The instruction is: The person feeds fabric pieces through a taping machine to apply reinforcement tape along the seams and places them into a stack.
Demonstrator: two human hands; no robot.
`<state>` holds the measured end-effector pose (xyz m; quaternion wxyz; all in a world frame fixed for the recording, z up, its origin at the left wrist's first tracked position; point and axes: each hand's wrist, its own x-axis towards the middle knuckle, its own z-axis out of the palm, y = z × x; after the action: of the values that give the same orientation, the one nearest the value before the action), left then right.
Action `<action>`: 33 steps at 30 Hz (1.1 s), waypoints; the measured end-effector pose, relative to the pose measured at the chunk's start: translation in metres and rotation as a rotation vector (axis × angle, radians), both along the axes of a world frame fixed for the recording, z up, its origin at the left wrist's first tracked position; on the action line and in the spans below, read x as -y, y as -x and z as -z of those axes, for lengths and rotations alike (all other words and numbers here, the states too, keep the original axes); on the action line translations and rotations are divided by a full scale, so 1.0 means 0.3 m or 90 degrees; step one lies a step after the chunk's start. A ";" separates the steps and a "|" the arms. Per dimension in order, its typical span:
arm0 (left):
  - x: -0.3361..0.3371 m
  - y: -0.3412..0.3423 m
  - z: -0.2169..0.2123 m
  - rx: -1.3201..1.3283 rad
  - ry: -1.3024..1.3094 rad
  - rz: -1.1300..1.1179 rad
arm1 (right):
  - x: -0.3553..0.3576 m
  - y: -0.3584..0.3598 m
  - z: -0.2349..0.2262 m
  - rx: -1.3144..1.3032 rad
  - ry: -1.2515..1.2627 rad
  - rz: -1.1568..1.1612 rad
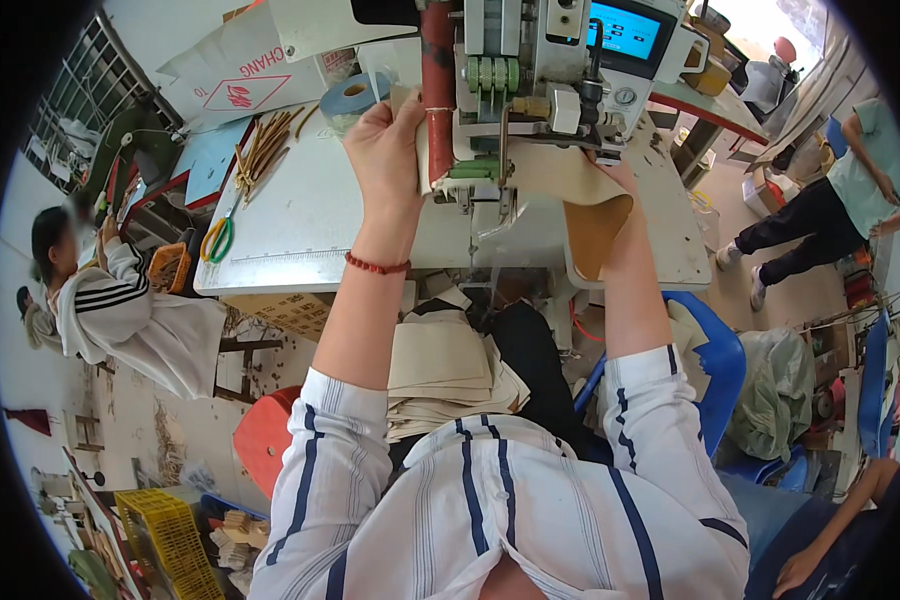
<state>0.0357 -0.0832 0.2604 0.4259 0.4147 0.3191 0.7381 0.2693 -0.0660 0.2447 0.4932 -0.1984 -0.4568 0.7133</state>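
A cream leather piece runs under the head of a table-mounted machine; its tan side folds down at the right. My left hand is left of the machine's red tube, its fingers closed on the piece's left end. Over on the right, my right hand is beside the machine and against the leather. The machine's parts and the leather hide most of its fingers, so its grip does not show. Green rollers sit just above the leather between my hands.
Green-and-yellow-handled scissors and narrow brown strips lie left on the white table, with a blue tape roll behind. Stacked cream pieces rest on my lap. A blue chair stands right. Other people are at both sides.
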 end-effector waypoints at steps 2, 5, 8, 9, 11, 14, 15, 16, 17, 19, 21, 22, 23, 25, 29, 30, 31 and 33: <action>-0.038 0.008 -0.005 -0.013 -0.001 0.001 | -0.021 0.000 0.012 0.007 -0.032 -0.030; -0.087 0.034 -0.010 -0.028 0.023 -0.027 | -0.089 -0.013 0.113 0.133 -0.087 0.209; -0.104 0.025 -0.039 -0.107 0.006 0.010 | -0.108 -0.123 0.130 0.334 -0.165 0.201; -0.113 0.026 -0.045 -0.105 0.001 0.007 | -0.123 -0.139 0.121 0.308 -0.167 0.196; -0.166 0.055 -0.045 -0.219 -0.020 -0.038 | -0.130 -0.127 0.053 0.181 -0.058 0.228; -0.350 0.192 0.113 -0.174 -0.026 -0.067 | -0.222 -0.050 0.090 0.407 -0.252 0.389; -0.386 0.180 0.132 -0.148 -0.022 -0.061 | -0.304 -0.067 0.150 0.568 -0.323 0.467; -0.408 0.177 0.172 -0.330 -0.065 -0.191 | -0.379 -0.081 0.215 0.758 -0.378 0.521; -0.424 0.194 0.251 -0.370 -0.027 -0.222 | -0.426 -0.078 0.286 0.923 -0.414 0.540; -0.335 0.287 0.402 -0.745 0.018 -0.347 | -0.323 -0.014 0.250 0.981 -0.494 0.614; -0.152 0.225 0.336 -0.560 -0.116 -0.250 | -0.201 -0.023 0.131 0.949 -0.537 0.708; -0.130 0.229 0.399 -0.709 -0.032 -0.321 | -0.190 -0.050 0.095 0.740 -0.439 0.816; -0.116 0.241 0.468 -0.722 -0.057 -0.293 | -0.188 -0.071 0.065 0.523 -0.340 0.888; 0.068 0.153 0.403 -0.683 -0.134 -0.306 | -0.165 -0.095 -0.078 0.401 -0.368 0.867; 0.266 0.167 0.548 -0.716 -0.153 -0.253 | -0.178 -0.032 -0.447 0.289 -0.414 0.705; 0.311 0.158 0.569 -0.723 -0.126 -0.241 | -0.225 -0.039 -0.514 0.295 -0.438 0.674; 0.345 0.159 0.603 -0.722 -0.126 -0.244 | -0.271 -0.022 -0.577 0.232 -0.435 0.617; 0.408 0.167 0.671 -0.734 -0.064 -0.206 | -0.358 0.024 -0.679 0.126 -0.384 0.475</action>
<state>-0.0143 -0.2055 0.0591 0.0462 0.7141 0.5225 0.4635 0.2621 0.0414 0.4485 0.7047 -0.2638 -0.5856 0.3014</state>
